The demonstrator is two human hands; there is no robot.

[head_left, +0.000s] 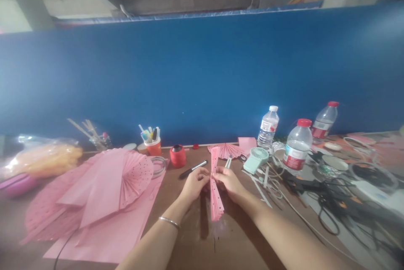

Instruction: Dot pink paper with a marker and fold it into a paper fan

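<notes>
A pleated strip of pink paper (216, 202), folded narrow and dotted with small dark holes, stands upright above the brown table. My left hand (197, 182) pinches it at its middle from the left, fingers closed. From the other side my right hand (227, 181) grips the same spot, thumb and fingertips meeting the left ones. What lies exactly between the fingertips is hidden. A black-and-silver pen (193, 169) rests just beyond my left hand. Behind the strip lies a pink paper fan (225, 150), spread open.
Pink fans and sheets (104, 190) pile up on the left. A red spool-like object (177, 156) and a cup of pens (153, 146) stand at the back. To the right are a mint handheld fan (256, 160), a red-capped bottle (298, 146) and tangled cables (328, 207). A blue partition (195, 72) rises behind.
</notes>
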